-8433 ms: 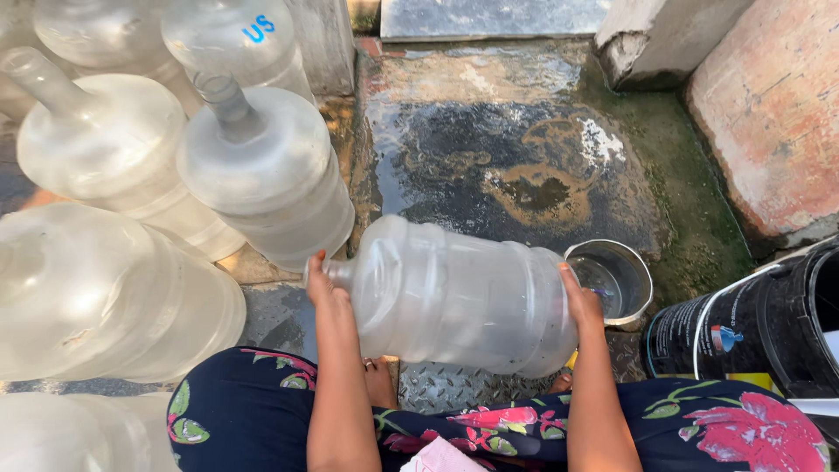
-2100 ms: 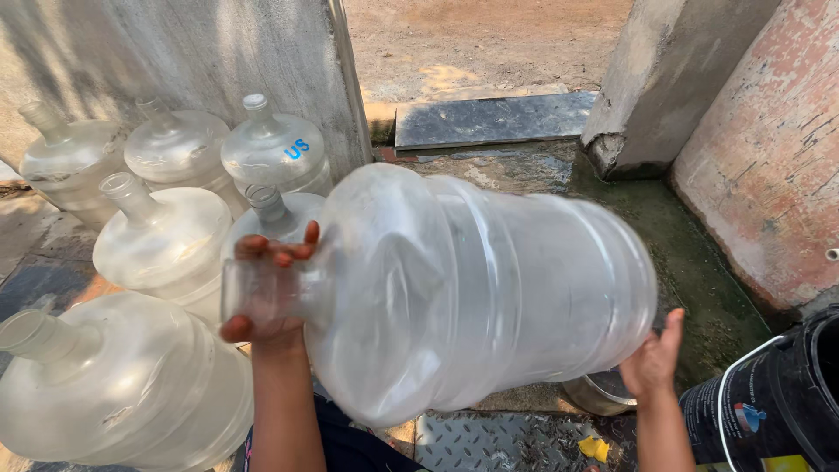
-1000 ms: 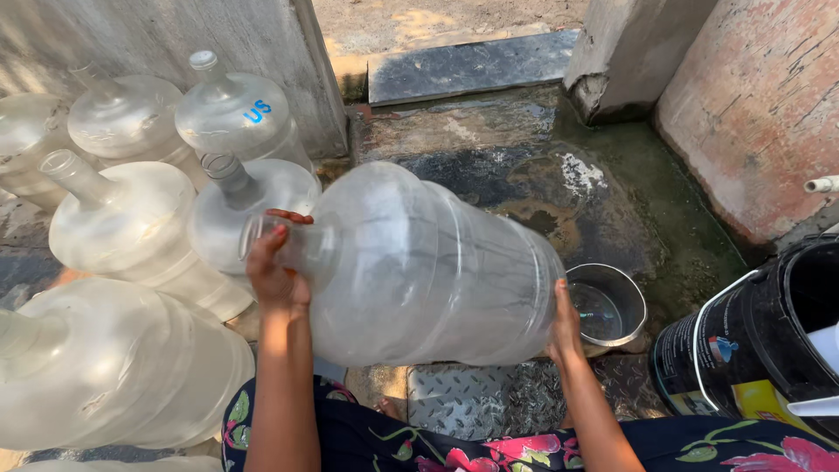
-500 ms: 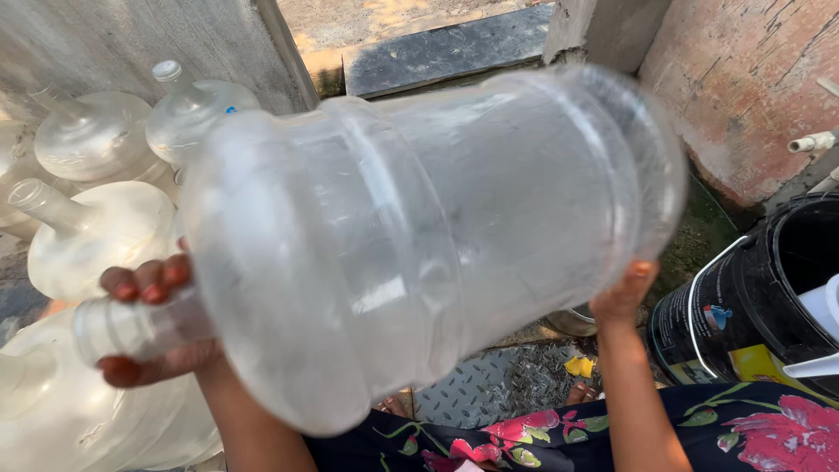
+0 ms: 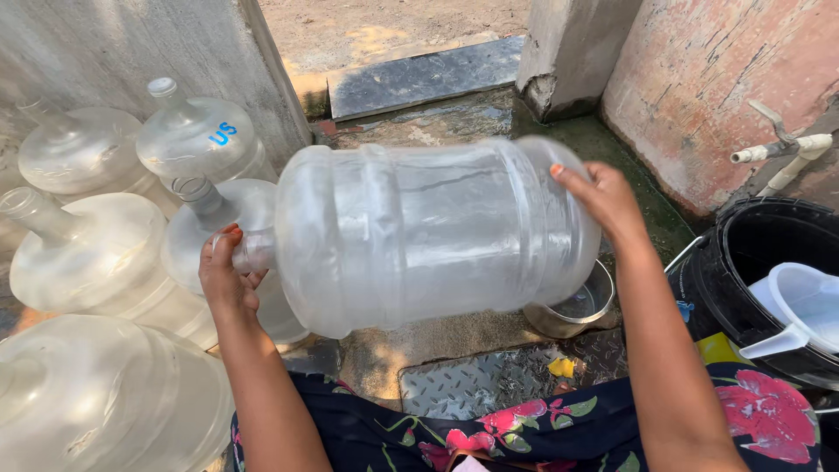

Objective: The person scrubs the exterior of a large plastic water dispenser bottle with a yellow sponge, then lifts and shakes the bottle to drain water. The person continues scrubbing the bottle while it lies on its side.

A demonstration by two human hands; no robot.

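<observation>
Fingers (image 5: 229,238) of left hand (image 5: 225,278) wrapped tight around the neck of the big clear water jug (image 5: 419,232), thumb side toward the shoulder of the jug. Right hand (image 5: 603,199) flat and spread against the jug's base, fingertips (image 5: 559,172) over the bottom rim, pressing more than gripping. Jug held sideways in the air, neck left, base right, above wet ground and just over a small steel bowl (image 5: 572,308).

Handling, judged: thin stiff plastic, looks empty or nearly so, so light but bulky; walls smooth and probably wet, likely slippery. Ribs round the body give little purchase. Neck is the only real grip point; base needs a palm for support. Would dent or crack if dropped on concrete, not shatter.

Room: crowded on the left, four more clear jugs (image 5: 83,253) standing or lying close by, one jug neck (image 5: 199,197) just behind the left hand. Grey wall (image 5: 131,52) behind them. Right side tight too: black tub (image 5: 769,262) with a white scoop (image 5: 800,306) in it, tap pipe (image 5: 782,149) sticking out of the pink wall. Open space is forward, over the wet slab toward the dark step (image 5: 419,74). Checker metal plate (image 5: 489,380) below, by the floral clothing.
</observation>
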